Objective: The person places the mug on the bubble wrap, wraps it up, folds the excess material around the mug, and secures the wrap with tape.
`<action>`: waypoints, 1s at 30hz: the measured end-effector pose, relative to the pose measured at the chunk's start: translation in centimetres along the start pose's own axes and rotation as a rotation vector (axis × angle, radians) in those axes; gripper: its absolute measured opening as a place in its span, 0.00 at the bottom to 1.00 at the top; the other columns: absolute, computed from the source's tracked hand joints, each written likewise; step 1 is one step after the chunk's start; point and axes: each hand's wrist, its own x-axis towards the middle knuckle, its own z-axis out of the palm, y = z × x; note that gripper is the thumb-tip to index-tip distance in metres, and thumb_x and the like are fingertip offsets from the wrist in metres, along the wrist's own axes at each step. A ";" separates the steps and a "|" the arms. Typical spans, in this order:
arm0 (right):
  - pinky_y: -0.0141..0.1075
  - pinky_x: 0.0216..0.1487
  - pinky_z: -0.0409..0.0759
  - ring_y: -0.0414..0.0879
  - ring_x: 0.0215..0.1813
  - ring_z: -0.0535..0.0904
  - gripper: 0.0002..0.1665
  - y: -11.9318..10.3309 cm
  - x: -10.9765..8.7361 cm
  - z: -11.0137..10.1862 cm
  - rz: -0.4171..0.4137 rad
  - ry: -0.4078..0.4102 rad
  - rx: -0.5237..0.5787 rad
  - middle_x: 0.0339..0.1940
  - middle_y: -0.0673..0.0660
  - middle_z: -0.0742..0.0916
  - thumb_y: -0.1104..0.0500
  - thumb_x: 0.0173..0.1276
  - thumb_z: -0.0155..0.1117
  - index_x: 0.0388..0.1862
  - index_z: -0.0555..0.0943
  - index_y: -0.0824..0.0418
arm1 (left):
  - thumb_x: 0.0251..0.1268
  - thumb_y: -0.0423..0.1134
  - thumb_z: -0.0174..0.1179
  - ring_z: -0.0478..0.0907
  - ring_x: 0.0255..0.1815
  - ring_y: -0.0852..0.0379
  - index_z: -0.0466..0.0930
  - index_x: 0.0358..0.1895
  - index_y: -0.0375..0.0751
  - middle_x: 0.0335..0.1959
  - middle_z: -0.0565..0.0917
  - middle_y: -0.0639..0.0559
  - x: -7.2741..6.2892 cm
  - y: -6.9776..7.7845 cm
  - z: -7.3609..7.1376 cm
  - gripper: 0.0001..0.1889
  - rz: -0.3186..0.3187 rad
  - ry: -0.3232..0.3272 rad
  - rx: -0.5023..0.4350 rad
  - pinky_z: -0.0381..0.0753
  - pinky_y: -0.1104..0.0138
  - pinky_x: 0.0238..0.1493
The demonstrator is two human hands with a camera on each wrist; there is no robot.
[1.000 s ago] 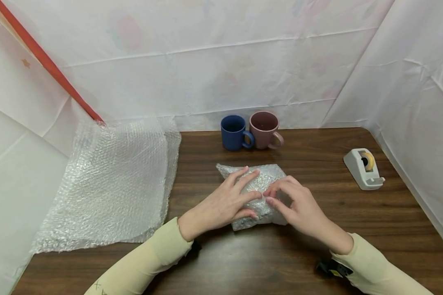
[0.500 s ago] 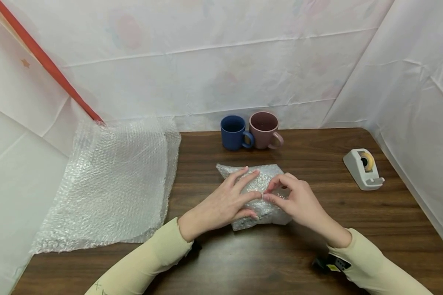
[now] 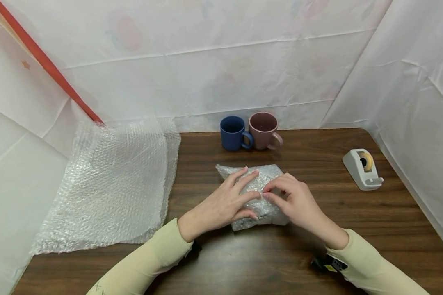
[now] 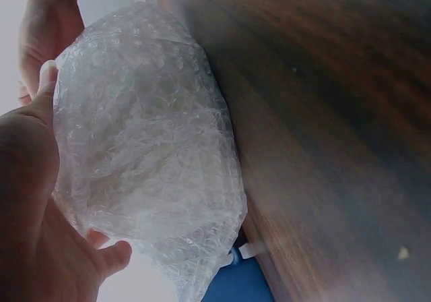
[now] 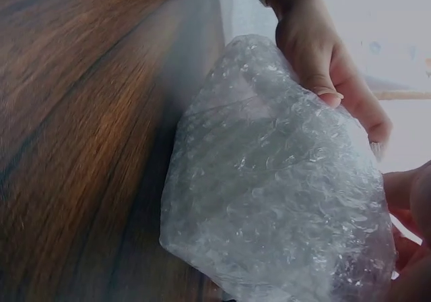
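A bubble-wrapped bundle (image 3: 267, 174) lies on the table before me; a pale shape shows faintly through its layers. My left hand (image 3: 221, 205) rests on its top and left side, fingers spread, index fingertip at the middle. My right hand (image 3: 299, 203) meets it there, thumb and index finger pinching a small whitish strip that looks like clear tape (image 3: 262, 195). In the left wrist view, the side of the bundle (image 4: 148, 133) fills the middle. Seen from the right wrist, the left thumb presses against the wrap (image 5: 269, 194). The pinching fingertips are partly hidden there.
Behind the bundle stand a blue mug (image 3: 231, 133) and a dusty-pink mug (image 3: 262, 131), side by side. A white tape dispenser (image 3: 361, 170) with a yellow roll sits at right. Sheets of bubble wrap (image 3: 114, 184) cover the table's left side. White cloth (image 3: 206, 73) hangs behind.
My right thumb and index finger have drawn together and shifted slightly left toward the left index fingertip. The left hand and bundle have stayed in place.
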 end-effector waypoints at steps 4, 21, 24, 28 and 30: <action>0.37 0.38 0.78 0.41 0.44 0.76 0.10 0.0 -0.2 0.1 -0.089 -0.012 -0.057 0.36 0.42 0.85 0.68 0.58 0.75 0.34 0.88 0.53 | 0.67 0.59 0.61 0.55 0.75 0.34 0.80 0.55 0.48 0.75 0.62 0.35 0.0 0.0 0.0 0.22 0.003 0.012 -0.023 0.56 0.52 0.75; 0.44 0.51 0.79 0.50 0.57 0.70 0.22 0.3 -0.1 -0.7 -0.292 -0.258 -0.245 0.55 0.54 0.78 0.56 0.55 0.80 0.48 0.86 0.59 | 0.68 0.59 0.59 0.52 0.77 0.36 0.82 0.47 0.49 0.75 0.61 0.35 0.0 -0.2 -0.5 0.19 0.022 0.024 -0.027 0.54 0.52 0.75; 0.43 0.49 0.79 0.48 0.53 0.71 0.18 0.5 -0.1 -0.2 -0.311 -0.207 -0.218 0.47 0.52 0.79 0.61 0.50 0.83 0.40 0.86 0.60 | 0.67 0.60 0.59 0.52 0.77 0.37 0.81 0.45 0.47 0.75 0.62 0.35 0.0 -0.2 -0.5 0.19 0.029 0.030 -0.025 0.54 0.53 0.76; 0.43 0.46 0.79 0.47 0.51 0.72 0.18 0.7 -0.3 0.1 -0.330 -0.167 -0.212 0.44 0.50 0.80 0.62 0.49 0.82 0.39 0.86 0.61 | 0.66 0.58 0.62 0.51 0.78 0.39 0.79 0.42 0.46 0.75 0.62 0.36 0.1 -0.2 -0.6 0.18 0.018 0.028 -0.056 0.54 0.55 0.76; 0.43 0.47 0.79 0.47 0.52 0.72 0.19 0.7 -0.6 0.1 -0.329 -0.169 -0.206 0.47 0.51 0.81 0.60 0.52 0.81 0.44 0.87 0.61 | 0.65 0.57 0.63 0.51 0.78 0.39 0.79 0.41 0.47 0.75 0.62 0.37 0.1 -0.2 -0.6 0.17 0.005 0.018 -0.070 0.55 0.56 0.76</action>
